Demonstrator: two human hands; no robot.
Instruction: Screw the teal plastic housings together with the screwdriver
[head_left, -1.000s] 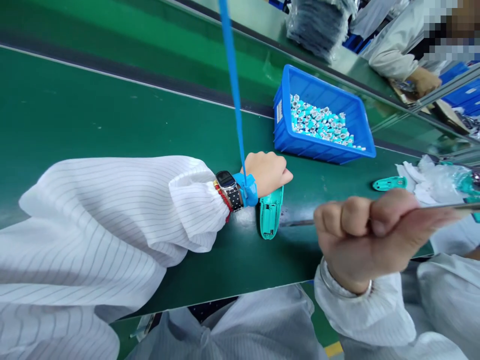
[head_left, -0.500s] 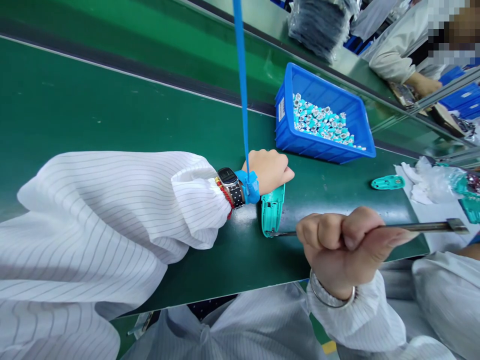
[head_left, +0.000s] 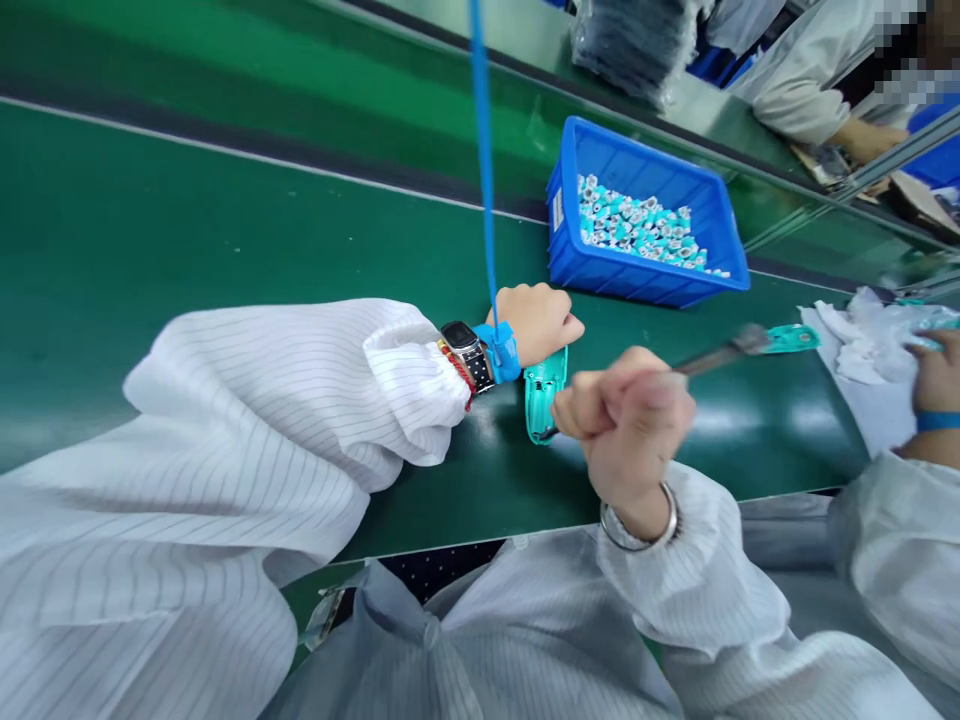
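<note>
Curled fingers of my left hand [head_left: 534, 325] grip the upper end of a teal plastic shell [head_left: 541, 405], its hollow inside facing up; the fingertips are hidden behind the hand. My right hand [head_left: 626, 425] is closed around a slim metal tool [head_left: 712, 358] with a blocky rear end, blurred by motion. Its thin front end reaches the lower end of the shell, just left of my fingers. Around my left wrist are a watch and a blue strap [head_left: 496, 352] with a blue cord running upward.
Beyond my hands stands a blue bin [head_left: 649, 280] holding many small white and teal parts. Another teal shell [head_left: 793, 338] lies to the right, by white paper [head_left: 862, 400] and plastic wrap. A co-worker's hand [head_left: 937, 375] is at the right edge; another person works across the bench.
My right hand has moved left, closer to the shell, and the tool now slants with its rear end raised. A co-worker's hand has come into view at the right.
</note>
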